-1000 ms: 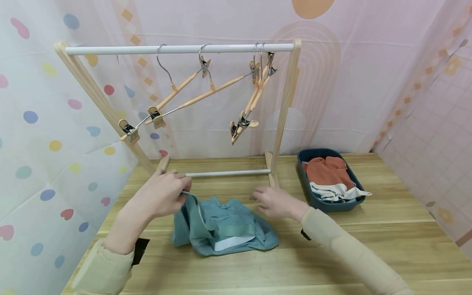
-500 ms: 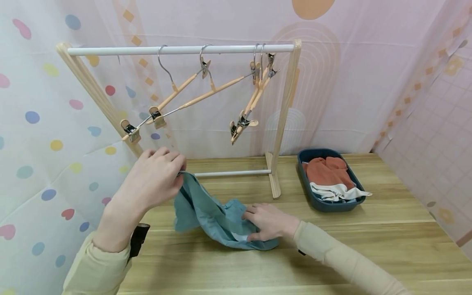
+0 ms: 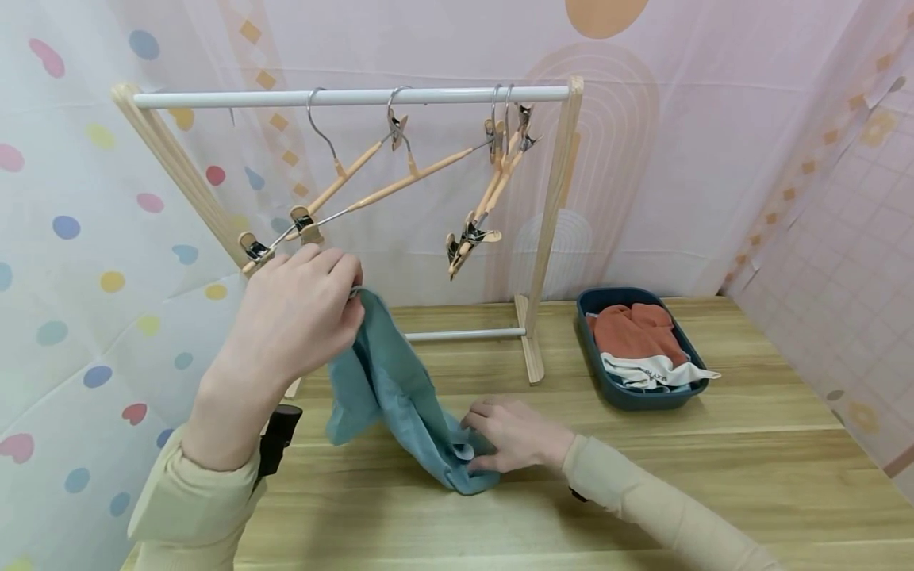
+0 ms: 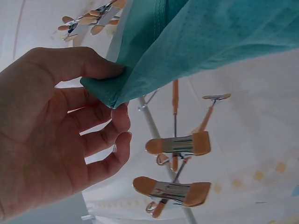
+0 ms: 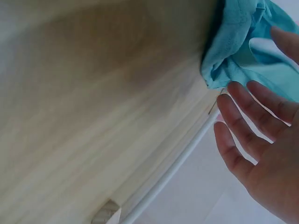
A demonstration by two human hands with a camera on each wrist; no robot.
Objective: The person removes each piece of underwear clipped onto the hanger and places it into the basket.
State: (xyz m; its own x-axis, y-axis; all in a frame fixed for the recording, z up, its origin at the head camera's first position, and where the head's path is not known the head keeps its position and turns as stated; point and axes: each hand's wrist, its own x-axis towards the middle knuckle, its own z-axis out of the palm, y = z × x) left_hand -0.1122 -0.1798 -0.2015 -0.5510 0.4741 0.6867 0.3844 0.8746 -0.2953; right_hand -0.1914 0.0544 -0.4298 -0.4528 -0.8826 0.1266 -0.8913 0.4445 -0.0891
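Note:
My left hand holds a teal garment up by one corner. In the left wrist view, the thumb and index finger pinch a stitched edge of the fabric. Its lower end trails on the wooden table, with a small white patch showing in a fold. My right hand is at that lower end. From the right wrist, its fingers look loosely extended and spread beside the cloth, with the thumb apart from them. Whether the fingertips touch the fabric is hard to tell.
Behind the garment stands a wooden rack with a white top rail. Several clip hangers hang from it at angles. A dark blue basin to the right holds folded clothes, a rust and white one uppermost.
My left hand has risen, lifting the garment's corner so most of the cloth hangs off the table. The right hand has moved left and down to its lower end.

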